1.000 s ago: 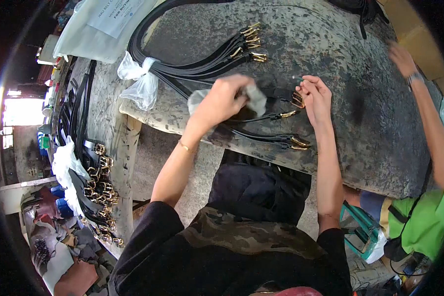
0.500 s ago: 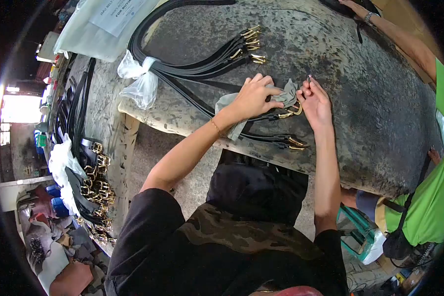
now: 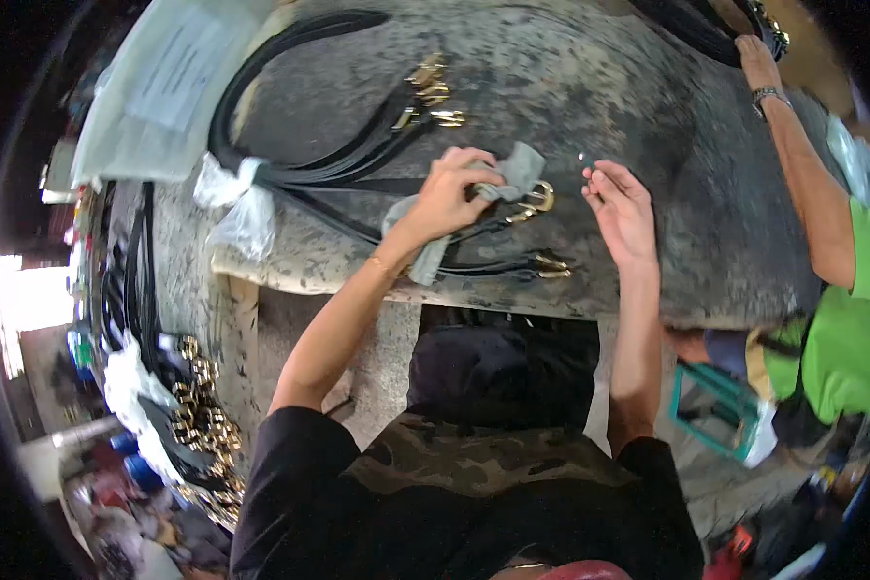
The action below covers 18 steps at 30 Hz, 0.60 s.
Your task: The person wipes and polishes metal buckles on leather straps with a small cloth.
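Observation:
My left hand is closed on a grey cloth, which hangs out on both sides of the fingers. Just right of the cloth, a gold buckle sits at the end of a black belt. My right hand is raised over the table to the right, its fingertips pinching a small dark item with a shiny spot, too small to name. Below the cloth lie more black belts with gold buckles. A bundle of black belts, bound with clear plastic, stretches across the table's left half.
At the upper left, a white plastic package bears a printed sheet. Several gold-buckled belts hang at the lower left. A co-worker in a green top reaches an arm toward black belts at the upper right. A green stool stands below.
The view has shifted, so the belts appear further left. My right hand has drawn away from the cloth and buckle. The co-worker's hand has moved and now touches the belts at the upper right.

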Available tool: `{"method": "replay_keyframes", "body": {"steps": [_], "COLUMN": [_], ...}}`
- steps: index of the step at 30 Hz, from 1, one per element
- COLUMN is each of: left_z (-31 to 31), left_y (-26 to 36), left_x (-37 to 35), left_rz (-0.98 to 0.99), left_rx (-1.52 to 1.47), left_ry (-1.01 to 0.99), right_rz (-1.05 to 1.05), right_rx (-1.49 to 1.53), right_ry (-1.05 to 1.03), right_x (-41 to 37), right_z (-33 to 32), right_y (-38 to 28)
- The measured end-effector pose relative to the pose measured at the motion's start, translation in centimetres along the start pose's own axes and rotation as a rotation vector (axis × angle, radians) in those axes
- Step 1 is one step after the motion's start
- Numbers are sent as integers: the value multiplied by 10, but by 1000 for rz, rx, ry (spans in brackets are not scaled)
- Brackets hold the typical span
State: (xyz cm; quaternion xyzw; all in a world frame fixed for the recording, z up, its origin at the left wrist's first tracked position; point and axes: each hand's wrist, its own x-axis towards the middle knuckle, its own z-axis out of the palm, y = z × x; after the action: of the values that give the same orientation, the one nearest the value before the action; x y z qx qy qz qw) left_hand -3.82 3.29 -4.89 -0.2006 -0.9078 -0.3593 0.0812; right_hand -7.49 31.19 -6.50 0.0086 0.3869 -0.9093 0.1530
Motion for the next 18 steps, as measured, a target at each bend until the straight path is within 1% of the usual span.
{"method": "replay_keyframes", "body": {"steps": [2,3,6,7,9,10,12,13,14,17,18], "left_z": [-4,-4,-7,-7,-7,-6,-5,-4,-4,-2,-3], "left_y": [1,-2,0,1,0,0,0,0,-1,-3,-2], "left_x": [2,3,6,6,5,5,4,3,3,3,4], "left_rz": [30,24,4,-4,-22,-16,-20,-32,-35,-33,-28], "left_rx": [-11,-40,-59,-56,-62,-70,-22,-28,-33,-14,-14], "left_ry": [-36,-46,-78,-88,-103,-110,-98,-100,-102,-92,-90], "right_rz": [-100,-106,-192,-198,-260,-265,-183,-233,-229,-332,-337], "right_rx": [-189,-236,-351,-358,141,138,-485,-570,-574,-131,-131], "right_ry": [95,180,295,323,211,222,670,716,719,507,505], "right_x": [-41,-63,-131,-151,-182,-187,-196,-197,-199,-204,-204], "right_z": [-9,-12,-37,-57,-103,-107,-116,-121,-126,-119,-122], "right_y": [-26,-41,-75,-80,-76,-72,-66,-60,-61,-66,-66]}}
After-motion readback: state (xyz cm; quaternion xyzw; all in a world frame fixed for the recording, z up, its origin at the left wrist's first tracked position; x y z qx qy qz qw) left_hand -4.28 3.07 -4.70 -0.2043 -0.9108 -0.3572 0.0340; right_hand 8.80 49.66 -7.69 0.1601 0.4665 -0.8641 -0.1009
